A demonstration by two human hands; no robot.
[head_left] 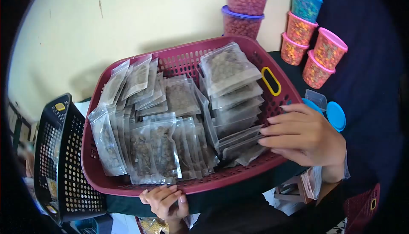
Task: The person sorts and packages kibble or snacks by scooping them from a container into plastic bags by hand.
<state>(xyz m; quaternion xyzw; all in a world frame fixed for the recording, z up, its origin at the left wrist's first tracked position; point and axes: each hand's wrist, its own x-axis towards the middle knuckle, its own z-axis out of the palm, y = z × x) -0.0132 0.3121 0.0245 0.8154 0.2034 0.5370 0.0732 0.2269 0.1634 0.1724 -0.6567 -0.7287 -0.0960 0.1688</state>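
Note:
A maroon plastic basket (123, 186) with perforated walls fills the middle of the view, tilted towards me. Many clear zip bags (155, 146) of small brown pieces stand inside it in rows. On the right side, a stack of these bags (230, 72) leans in overlapping layers. My left hand (164, 200) is at the basket's front rim, its fingers curled against the edge. My right hand (306, 136) reaches over the right rim, fingers stretched and slightly apart, tips beside the lower right bags. I see nothing held in it.
A black perforated basket (72, 166) stands at left. Purple-lidded tubs (245, 21) are stacked behind the maroon basket. Pink-lidded tubs (326, 48) and a blue-lidded tub (306, 6) stand at the back right. A round blue lid (336, 115) lies near my right hand.

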